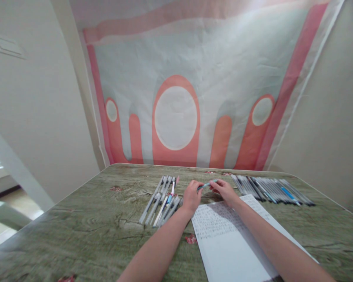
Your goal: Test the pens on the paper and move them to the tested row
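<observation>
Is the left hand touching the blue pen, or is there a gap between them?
Touching. The head view shows the left hand pinching one end of the blue pen.

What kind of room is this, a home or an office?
Probably a home room: a wood-patterned table against plain walls, a pink and white cloth hanging behind, and pens beside handwritten paper.
</observation>
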The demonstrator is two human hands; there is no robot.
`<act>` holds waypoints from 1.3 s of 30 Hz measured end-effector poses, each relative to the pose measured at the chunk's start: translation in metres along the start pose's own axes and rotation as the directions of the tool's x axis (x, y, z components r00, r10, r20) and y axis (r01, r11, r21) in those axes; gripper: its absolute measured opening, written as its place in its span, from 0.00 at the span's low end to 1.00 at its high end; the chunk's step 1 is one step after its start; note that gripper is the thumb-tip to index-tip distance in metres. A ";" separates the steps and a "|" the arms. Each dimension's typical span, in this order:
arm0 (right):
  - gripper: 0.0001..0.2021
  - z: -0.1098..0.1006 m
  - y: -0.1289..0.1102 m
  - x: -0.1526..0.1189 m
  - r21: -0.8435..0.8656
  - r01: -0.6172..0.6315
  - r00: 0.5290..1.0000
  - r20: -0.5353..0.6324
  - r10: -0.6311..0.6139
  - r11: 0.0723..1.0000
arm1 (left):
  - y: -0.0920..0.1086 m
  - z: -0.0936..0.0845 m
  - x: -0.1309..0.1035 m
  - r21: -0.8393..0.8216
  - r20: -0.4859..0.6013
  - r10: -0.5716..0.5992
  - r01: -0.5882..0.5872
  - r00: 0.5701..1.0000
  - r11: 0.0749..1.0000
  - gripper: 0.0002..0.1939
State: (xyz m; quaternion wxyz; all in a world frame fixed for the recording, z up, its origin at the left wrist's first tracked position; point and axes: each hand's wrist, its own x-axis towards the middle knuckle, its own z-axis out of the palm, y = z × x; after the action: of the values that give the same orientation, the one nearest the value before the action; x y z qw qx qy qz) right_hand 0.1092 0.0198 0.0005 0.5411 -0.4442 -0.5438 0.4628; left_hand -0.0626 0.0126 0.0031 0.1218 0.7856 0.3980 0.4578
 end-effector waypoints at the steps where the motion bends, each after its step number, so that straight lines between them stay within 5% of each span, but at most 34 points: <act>1: 0.17 0.000 0.000 0.000 -0.010 -0.005 1.000 -0.017 0.005 1.000 | 0.000 0.000 0.000 -0.004 0.002 0.002 -0.002 1.000 1.000 0.09; 7: 0.19 0.002 -0.006 -0.004 0.135 -0.019 0.995 0.099 0.005 0.991 | 0.000 0.000 0.000 -0.013 -0.018 -0.016 0.016 1.000 1.000 0.09; 13: 0.17 0.001 -0.001 -0.001 0.019 -0.020 0.999 -0.027 0.021 1.000 | 0.000 0.002 0.000 -0.014 -0.010 -0.003 0.003 1.000 1.000 0.09; 18: 0.20 0.001 -0.002 -0.002 0.107 -0.014 0.995 0.104 0.003 0.994 | -0.002 0.002 0.001 -0.012 -0.029 -0.017 0.017 0.999 1.000 0.09; 23: 0.16 0.002 0.001 -0.001 -0.009 0.021 1.000 -0.010 -0.021 1.000 | 0.000 0.000 0.000 -0.021 -0.014 0.006 -0.007 1.000 1.000 0.09; 29: 0.20 0.002 -0.001 -0.002 0.121 -0.014 0.995 0.095 0.003 0.993 | 0.001 0.000 0.001 -0.010 -0.012 -0.004 0.004 1.000 1.000 0.09; 35: 0.17 0.002 0.001 0.000 0.049 -0.023 0.999 -0.030 0.025 0.999 | 0.000 0.001 0.000 -0.016 0.004 0.016 -0.016 1.000 1.000 0.09; 39: 0.20 0.002 -0.001 -0.002 0.129 -0.034 0.996 0.084 0.023 0.991 | -0.001 0.001 0.001 -0.012 -0.005 0.005 -0.005 1.000 1.000 0.09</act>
State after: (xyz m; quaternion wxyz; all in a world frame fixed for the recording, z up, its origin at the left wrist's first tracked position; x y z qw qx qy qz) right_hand 0.1078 0.0177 0.0016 0.5397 -0.3962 -0.5276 0.5229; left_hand -0.0616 0.0136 0.0024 0.1244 0.7848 0.3933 0.4626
